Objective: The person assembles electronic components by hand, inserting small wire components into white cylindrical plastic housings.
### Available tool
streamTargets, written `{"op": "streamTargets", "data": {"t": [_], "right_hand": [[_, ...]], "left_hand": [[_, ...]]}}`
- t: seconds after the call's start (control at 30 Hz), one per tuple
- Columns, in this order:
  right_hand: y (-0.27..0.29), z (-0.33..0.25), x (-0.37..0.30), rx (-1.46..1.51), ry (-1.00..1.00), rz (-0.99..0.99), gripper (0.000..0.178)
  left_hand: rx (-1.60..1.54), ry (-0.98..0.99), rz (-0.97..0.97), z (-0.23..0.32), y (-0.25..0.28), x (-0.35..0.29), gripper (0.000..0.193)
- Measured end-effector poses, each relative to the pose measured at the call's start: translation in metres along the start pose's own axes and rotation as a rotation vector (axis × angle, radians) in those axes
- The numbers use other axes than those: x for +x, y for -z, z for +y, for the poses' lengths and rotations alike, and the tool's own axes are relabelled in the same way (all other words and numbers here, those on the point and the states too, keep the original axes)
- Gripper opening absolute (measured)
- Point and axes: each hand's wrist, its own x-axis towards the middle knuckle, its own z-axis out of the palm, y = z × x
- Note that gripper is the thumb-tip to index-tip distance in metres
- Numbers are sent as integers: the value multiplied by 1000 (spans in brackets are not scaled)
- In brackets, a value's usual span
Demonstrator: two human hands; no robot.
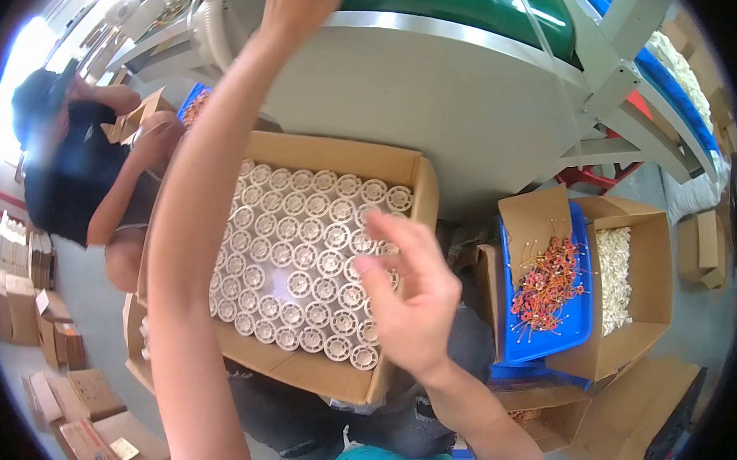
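A cardboard box (300,366) in front of me holds rows of round white plastic parts (311,230), standing close together with a small gap among them. My right hand (417,298) hovers over the box's right side, thumb and fingers apart and slightly blurred; nothing shows between them. My left arm reaches across the box's left side to the far machine with the green belt (465,0). At the top edge my left hand (305,2) is cut off, so its fingers and anything in them are hidden.
At right, a blue tray (581,303) holds orange-red parts with wires (552,288), beside a carton (651,300) of small white pieces (615,281). A grey machine frame (625,71) stands beyond. Another person (78,160) sits at left, near stacked cartons (96,394).
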Motion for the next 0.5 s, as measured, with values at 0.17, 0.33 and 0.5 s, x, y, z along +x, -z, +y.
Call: {"op": "streamTargets", "data": {"t": [0.17,0.33,0.5], "right_hand": [[-7,9,9,185,-71,161,35],[-16,13,0,175,-141,114,35],[-16,18,0,101,-118,106,35]], "left_hand": [[192,-4,-406,49,48,-185,32],[414,392,-970,61,128,-313,50],[581,392,-1099,51,143,-355,54]]}}
